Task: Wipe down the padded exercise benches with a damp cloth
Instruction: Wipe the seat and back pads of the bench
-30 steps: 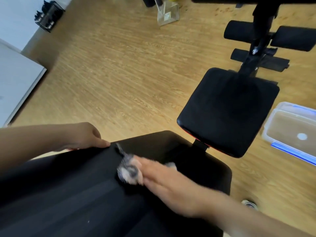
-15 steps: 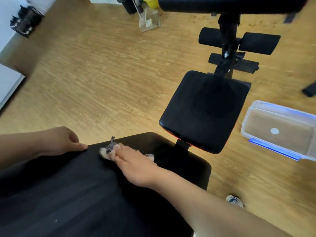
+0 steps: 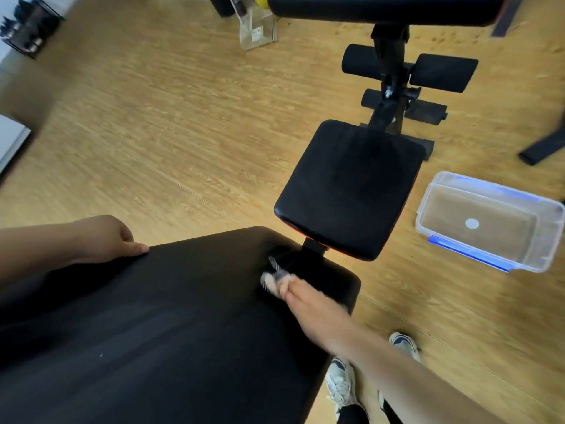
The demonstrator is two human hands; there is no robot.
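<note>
The long black back pad (image 3: 171, 325) of the exercise bench fills the lower left. Its smaller black seat pad (image 3: 351, 188) sits beyond, joined by a short bracket. My right hand (image 3: 308, 301) presses a small grey and white cloth (image 3: 272, 278) onto the back pad near its far right corner; the hand is blurred with motion. My left hand (image 3: 104, 240) rests on the pad's far left edge, fingers curled over the rim and holding nothing.
A clear plastic tub (image 3: 489, 221) with blue clips stands on the wooden floor to the right of the seat. Foam leg rollers (image 3: 440, 71) and the bench frame rise behind it. My white sneakers (image 3: 342, 387) stand beside the pad. A clear stand (image 3: 256, 29) lies farther back.
My right hand has swept the cloth from the pad's far left, near my left hand, across to its far right corner. My left hand has stayed on the edge.
</note>
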